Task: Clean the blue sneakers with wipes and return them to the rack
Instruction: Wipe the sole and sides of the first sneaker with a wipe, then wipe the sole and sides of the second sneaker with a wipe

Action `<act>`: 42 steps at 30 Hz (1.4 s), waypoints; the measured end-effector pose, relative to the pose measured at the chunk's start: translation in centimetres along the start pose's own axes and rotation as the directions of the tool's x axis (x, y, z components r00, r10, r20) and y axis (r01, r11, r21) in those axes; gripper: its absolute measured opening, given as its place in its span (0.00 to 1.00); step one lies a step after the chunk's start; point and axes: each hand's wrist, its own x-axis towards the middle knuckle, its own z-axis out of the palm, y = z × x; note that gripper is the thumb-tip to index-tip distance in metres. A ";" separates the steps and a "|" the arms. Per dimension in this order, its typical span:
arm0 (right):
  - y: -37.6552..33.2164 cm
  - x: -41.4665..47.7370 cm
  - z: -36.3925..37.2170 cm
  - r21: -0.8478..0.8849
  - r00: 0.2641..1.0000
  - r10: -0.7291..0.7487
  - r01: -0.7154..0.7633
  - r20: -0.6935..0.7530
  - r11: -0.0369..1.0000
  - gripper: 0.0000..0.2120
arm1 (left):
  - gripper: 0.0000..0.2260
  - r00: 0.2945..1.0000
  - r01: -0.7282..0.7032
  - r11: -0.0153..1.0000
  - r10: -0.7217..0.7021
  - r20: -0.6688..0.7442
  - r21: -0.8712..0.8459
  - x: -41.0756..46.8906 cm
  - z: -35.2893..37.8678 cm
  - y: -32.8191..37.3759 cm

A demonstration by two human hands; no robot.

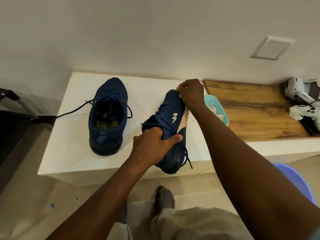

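Left hand (155,141) is gripping the tilted blue shoe (171,108), its heel hanging over the smooth white table (69,135) edge. Right hand (191,94) is pinching a wipe (178,87) on its toe.

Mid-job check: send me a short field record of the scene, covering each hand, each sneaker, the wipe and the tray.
left hand: grips the tilted sneaker at its collar
right hand: pinches a white wipe against that sneaker's toe
tilted sneaker: on its side, heel at the front edge of the white table
other sneaker: upright on the table, to the left, untouched, laces loose
teal tray: behind the right forearm, crumpled wipes inside
status: both sneakers on the table, not yet racked
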 end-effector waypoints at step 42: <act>4.4 -12.8 -6.4 0.903 0.838 0.529 -0.324 0.136 0.283 0.17 | 0.18 0.894 -0.088 0.684 0.375 -0.246 0.724 6.1 2.3 7.1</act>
